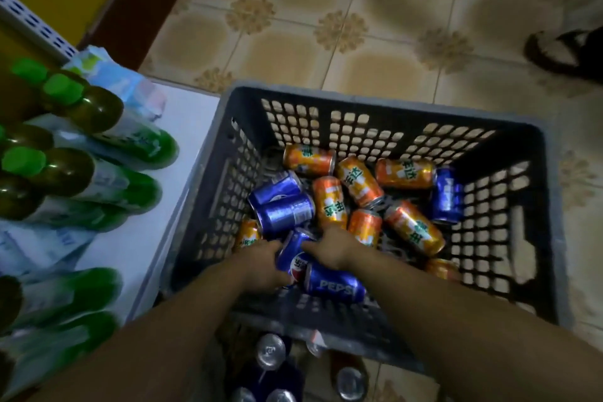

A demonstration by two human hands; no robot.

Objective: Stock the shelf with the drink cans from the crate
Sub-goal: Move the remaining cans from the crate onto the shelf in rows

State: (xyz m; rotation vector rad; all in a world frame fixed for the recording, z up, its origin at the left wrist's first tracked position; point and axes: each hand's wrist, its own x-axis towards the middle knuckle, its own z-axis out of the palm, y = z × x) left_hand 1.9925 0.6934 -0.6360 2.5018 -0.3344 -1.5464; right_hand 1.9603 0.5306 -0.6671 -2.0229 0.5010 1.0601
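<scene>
left hand (261,266): fingers curl round blue can (296,263) | right hand (329,251): grip unclear | can probably full, stiff, slippery; hold mid-body

Dark grey lattice crate (359,97); orange cans (359,181) and blue cans (285,212); beige tiles (277,42), seemingly floral-patterned.

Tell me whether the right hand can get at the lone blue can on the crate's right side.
Probably yes. The blue can lies uncovered at the pile's right edge, the crate is open on top, and the right hand is inside it; the orange cans between lie low.
</scene>
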